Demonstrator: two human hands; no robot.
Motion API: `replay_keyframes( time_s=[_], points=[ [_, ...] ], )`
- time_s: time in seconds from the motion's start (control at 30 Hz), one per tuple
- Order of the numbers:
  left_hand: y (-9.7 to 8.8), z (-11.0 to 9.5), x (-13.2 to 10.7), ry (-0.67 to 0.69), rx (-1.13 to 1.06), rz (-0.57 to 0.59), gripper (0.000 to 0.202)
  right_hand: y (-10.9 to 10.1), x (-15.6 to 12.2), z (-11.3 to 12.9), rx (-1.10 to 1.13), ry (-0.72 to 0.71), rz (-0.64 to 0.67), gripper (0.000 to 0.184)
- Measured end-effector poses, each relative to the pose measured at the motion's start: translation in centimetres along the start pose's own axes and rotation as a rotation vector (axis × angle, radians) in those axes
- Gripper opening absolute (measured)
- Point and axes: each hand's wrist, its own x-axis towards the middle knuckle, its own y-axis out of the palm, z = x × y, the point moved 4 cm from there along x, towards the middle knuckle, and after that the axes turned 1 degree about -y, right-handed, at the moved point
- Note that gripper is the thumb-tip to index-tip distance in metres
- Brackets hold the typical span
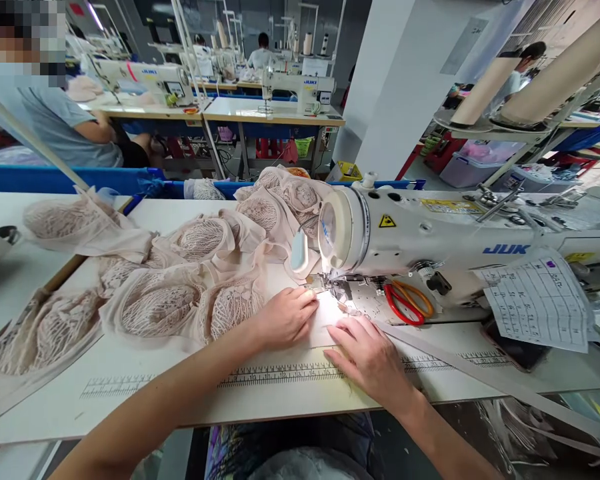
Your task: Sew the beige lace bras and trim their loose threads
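My left hand [286, 316] lies on the white table with its fingers curled, pressing the edge of a pale pink lace garment [200, 300] just left of the needle area. My right hand [369, 357] rests flat beside it, fingers stretched toward the brightly lit spot under the presser foot [330, 288] of a white sewing machine [430, 233]. A small piece of fabric shows between the two hands in the glare; its shape is washed out. A chain of lace cups [145, 267] trails away to the left across the table.
Red-and-orange-handled scissors [405, 301] lie on the machine bed right of the needle. A paper chart [540, 297] hangs off the machine arm. A printed ruler [280, 375] runs along the table's front. A person sits at the far left; other people work at sewing machines behind.
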Motion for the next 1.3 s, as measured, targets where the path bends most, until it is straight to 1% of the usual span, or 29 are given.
replay_keyframes(
  time_s=[0.03, 0.1, 0.13, 0.17, 0.2, 0.27, 0.33, 0.37, 0.47, 0.53, 0.67, 0.77, 0.9, 1.07, 1.17, 1.3],
  points=[
    [-0.2, -0.3, -0.1, -0.016, 0.006, 0.012, 0.040, -0.2, -0.1, -0.1, -0.003, -0.006, 0.011, 0.018],
    [-0.6, -1.1, 0.0, -0.039, 0.023, 0.037, 0.061, -0.6, -0.3, -0.1, -0.010, -0.015, 0.034, 0.014],
    [-0.6, -1.5, 0.1, -0.046, 0.032, 0.046, 0.068, -0.7, -0.4, -0.1, -0.019, -0.024, 0.047, 0.014],
    [-0.6, -1.8, 0.2, -0.048, 0.041, 0.049, 0.070, -0.7, -0.5, -0.1, -0.033, -0.036, 0.060, 0.017],
    [-0.5, -2.2, 0.3, -0.047, 0.048, 0.049, 0.065, -0.7, -0.6, -0.2, -0.052, -0.048, 0.069, 0.022],
    [-0.2, -2.7, 0.6, -0.044, 0.054, 0.047, 0.050, -0.5, -0.7, -0.2, -0.088, -0.071, 0.068, 0.031],
    [0.1, -3.0, 0.7, -0.047, 0.048, 0.051, 0.037, -0.3, -0.7, -0.4, -0.106, -0.076, 0.042, 0.032],
    [0.2, -3.1, 0.6, -0.051, 0.041, 0.053, 0.035, -0.3, -0.7, -0.5, -0.110, -0.072, 0.019, 0.030],
    [0.3, -3.0, 0.3, -0.050, 0.017, 0.041, 0.038, 0.1, -0.7, -0.6, -0.088, -0.030, -0.051, 0.024],
    [0.3, -2.7, 0.0, -0.051, 0.016, 0.028, 0.041, 0.3, -0.8, -0.5, -0.022, 0.006, -0.097, 0.023],
    [0.8, -1.7, 0.0, -0.120, 0.054, 0.009, 0.046, 0.7, -1.0, -0.1, 0.104, 0.048, -0.166, 0.026],
    [1.5, -1.0, 0.3, -0.156, 0.095, 0.004, 0.048, 0.7, -1.1, -0.2, 0.139, 0.046, -0.186, 0.030],
    [2.0, -0.5, 0.6, -0.127, 0.113, -0.009, 0.047, 0.4, -1.2, -0.4, 0.170, -0.002, -0.215, 0.034],
    [1.6, -0.3, 1.0, -0.096, 0.161, 0.013, 0.044, 0.4, -1.1, -0.3, 0.145, -0.063, -0.257, 0.038],
    [1.4, -0.4, 1.5, -0.084, 0.184, 0.016, 0.041, 0.1, -1.0, -0.4, 0.124, -0.087, -0.258, 0.040],
    [1.5, -0.7, 2.3, -0.059, 0.191, -0.006, 0.025, -0.3, -1.3, -0.9, 0.128, -0.084, -0.243, 0.042]
  ],
)
